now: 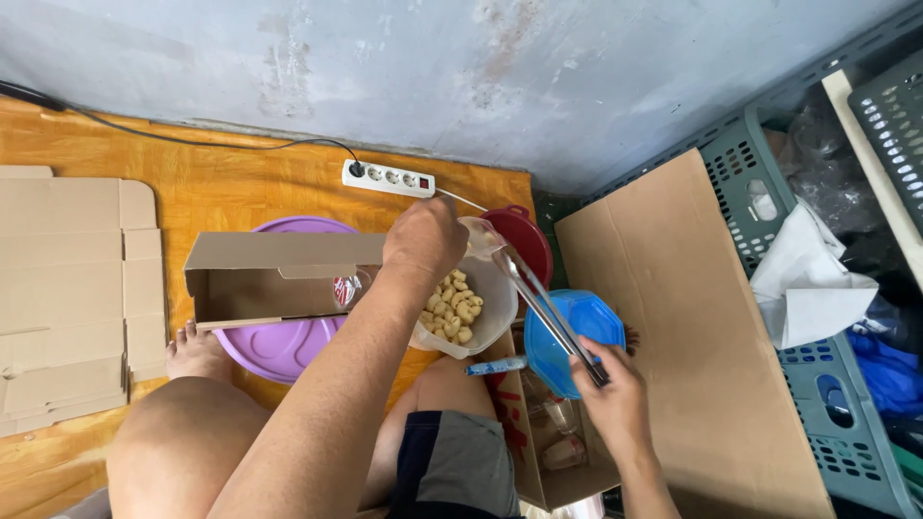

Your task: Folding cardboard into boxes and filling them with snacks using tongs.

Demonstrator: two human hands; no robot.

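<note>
Pale puffed crackers (452,309) sit in clear plastic bag (481,308) over my knee, left fingers (423,235) pinching its rim, right fingers (615,399) clamped on metal tongs (548,312); sharp tips could tear it.

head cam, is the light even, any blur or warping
Head view: soft, even daylight with faint shadows; mild glare on the metal tongs in the right hand; sharp on the bag of crackers under the left hand; wide-lens bending at the crates.
</note>
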